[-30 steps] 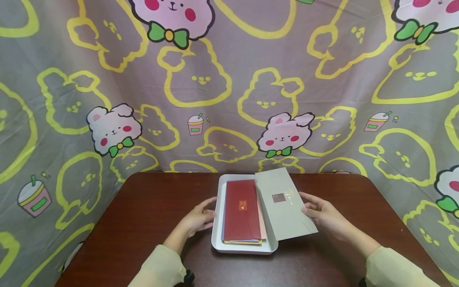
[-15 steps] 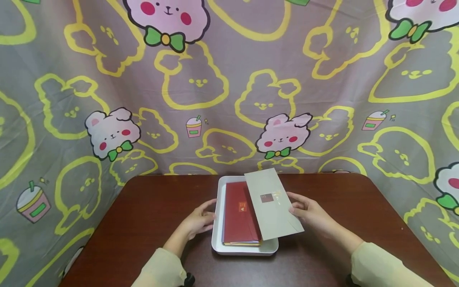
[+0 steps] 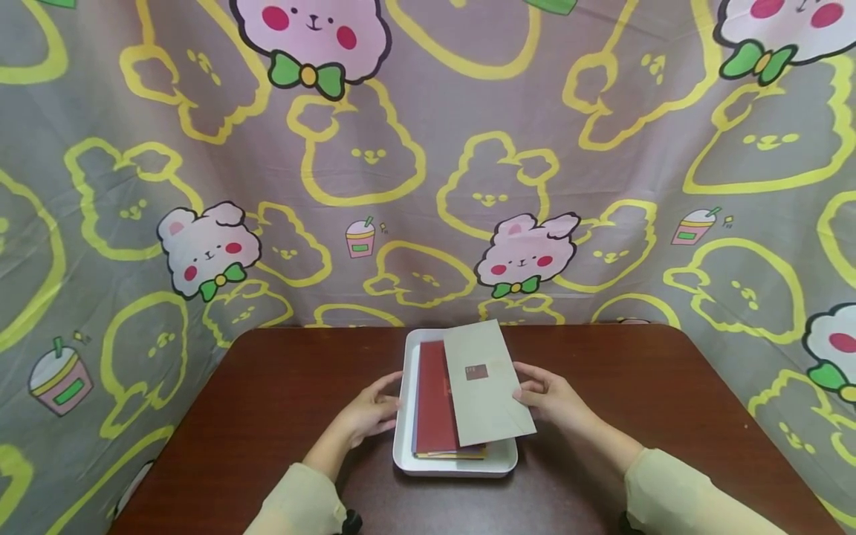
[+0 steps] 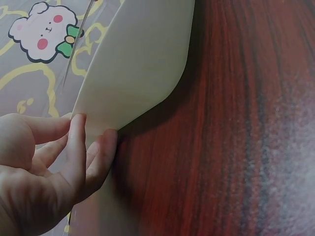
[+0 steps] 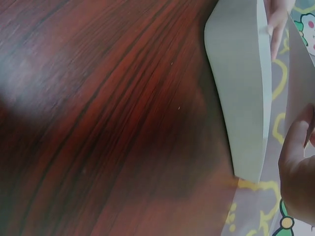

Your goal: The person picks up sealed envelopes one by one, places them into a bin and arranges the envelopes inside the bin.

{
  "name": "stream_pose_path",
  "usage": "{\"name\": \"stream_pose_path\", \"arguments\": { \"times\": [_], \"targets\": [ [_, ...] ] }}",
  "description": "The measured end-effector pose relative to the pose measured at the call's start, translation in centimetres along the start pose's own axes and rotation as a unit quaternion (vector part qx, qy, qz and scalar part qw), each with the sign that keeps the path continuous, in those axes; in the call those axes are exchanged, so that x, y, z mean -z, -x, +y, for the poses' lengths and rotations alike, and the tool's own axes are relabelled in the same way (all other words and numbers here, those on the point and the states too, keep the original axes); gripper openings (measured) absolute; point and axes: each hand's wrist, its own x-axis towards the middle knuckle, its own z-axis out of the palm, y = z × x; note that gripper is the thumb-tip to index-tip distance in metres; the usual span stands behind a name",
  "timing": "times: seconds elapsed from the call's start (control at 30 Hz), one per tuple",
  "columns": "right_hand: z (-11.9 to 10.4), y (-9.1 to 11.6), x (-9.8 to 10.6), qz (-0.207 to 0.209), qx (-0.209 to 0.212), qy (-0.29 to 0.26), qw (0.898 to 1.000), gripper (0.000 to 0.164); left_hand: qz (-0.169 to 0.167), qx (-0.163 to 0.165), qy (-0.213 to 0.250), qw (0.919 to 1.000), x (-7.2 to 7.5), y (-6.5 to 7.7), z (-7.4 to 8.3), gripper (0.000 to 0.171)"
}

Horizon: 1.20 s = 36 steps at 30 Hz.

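Observation:
A white rectangular tray stands on the table with a stack of envelopes in it. On top of the stack lies a dark red envelope. My right hand pinches a pale grey envelope by its right edge, thumb on top. This envelope is tilted over the right part of the red one and covers much of it. With its fingertips, my left hand touches the tray's left outer wall, also seen up close in the left wrist view. In the right wrist view the right hand is partly cut off.
Yellow and bluish edges of other envelopes show under the red one. The dark brown wooden table extends around the tray. A grey curtain with cartoon rabbits hangs behind the table and along its sides.
My right hand has carried the grey envelope leftward, from the tray's right side to over the red envelope. The left hand has stayed at the tray's left wall.

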Motion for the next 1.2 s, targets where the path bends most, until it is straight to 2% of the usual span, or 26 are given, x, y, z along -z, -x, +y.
{"name": "stream_pose_path", "arguments": {
  "times": [0.67, 0.93, 1.2],
  "targets": [
    [0.0, -1.0, -2.9, -0.037, 0.007, -0.026, 0.999, 0.069, -0.005, 0.003, -0.003, 1.0, 0.1, 0.0, 0.0, 0.059],
    [0.4, -1.3, -4.7, -0.005, 0.01, 0.011, 1.0, 0.065, 0.001, 0.006, -0.008, 0.9999, 0.1, 0.0, 0.0, 0.059],
    [1.0, -1.3, -5.9, 0.003, 0.025, 0.007, 1.0, 0.064, 0.0, 0.006, -0.007, 1.0, 0.1, 0.0, 0.0, 0.059]
  ]
}}
